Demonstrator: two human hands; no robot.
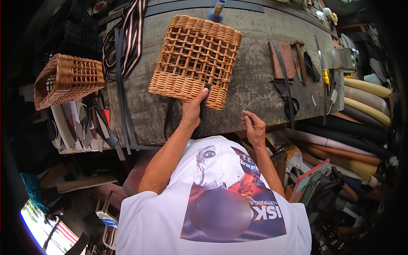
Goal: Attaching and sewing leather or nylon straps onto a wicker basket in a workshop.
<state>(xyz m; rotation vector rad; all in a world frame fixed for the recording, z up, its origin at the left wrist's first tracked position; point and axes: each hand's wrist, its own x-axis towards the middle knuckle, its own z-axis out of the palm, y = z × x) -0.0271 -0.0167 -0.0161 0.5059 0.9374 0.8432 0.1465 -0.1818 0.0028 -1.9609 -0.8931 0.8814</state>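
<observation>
A brown woven wicker basket (195, 53) with an open lattice is tilted up over the worktable. My left hand (192, 111) grips its lower edge, the thumb pressing the end of a black strap (207, 86) against the weave. The strap hangs in a loop below the basket, partly behind my wrist. To the right of the basket and apart from it, my right hand (254, 127) is closed in a pinch on a thin pale thread (262, 101). The thread curves away to the right across the tabletop. Whether a needle is in the fingers cannot be made out.
Another wicker basket (78, 78) sits at the left beside long black strips (122, 102) and striped webbing (127, 38). A thread spool (216, 12) stands behind. On the right lie a hammer (301, 63), a yellow-handled tool (326, 78) and rolled sheets (367, 89).
</observation>
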